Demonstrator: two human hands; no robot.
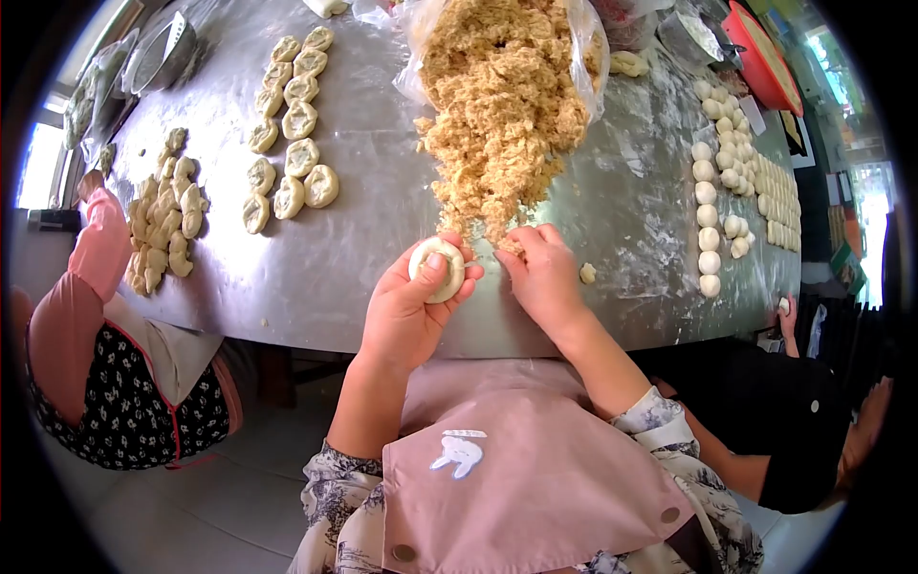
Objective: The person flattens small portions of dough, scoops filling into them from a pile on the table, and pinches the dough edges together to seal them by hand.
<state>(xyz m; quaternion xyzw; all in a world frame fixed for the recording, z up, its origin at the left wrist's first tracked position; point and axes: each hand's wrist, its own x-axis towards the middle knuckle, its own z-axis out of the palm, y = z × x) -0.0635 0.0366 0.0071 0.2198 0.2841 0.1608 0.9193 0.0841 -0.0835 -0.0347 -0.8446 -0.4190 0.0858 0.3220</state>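
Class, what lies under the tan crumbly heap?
The crumbly heap has clear plastic along its upper sides and metal table beside its lower end; what lies directly beneath is hidden.

Daylight fills the scene evenly and brightly. A window (40,165) at the left edge is blown out to white, and a bright opening (872,230) at the right edge glares just as strongly, its detail lost. The metal table (354,258) carries a soft grey sheen and pale reflections around the middle of the frame. Shade gathers beneath its near edge, the floor (201,507) at lower left looks dimmer, and black clothing (794,430) at lower right sinks almost without detail. Wide-angle distortion bows the table's edge; black vignetting rounds the corners. The hands (547,285) appear fairly crisp, while the outer margins turn soft and smeared.
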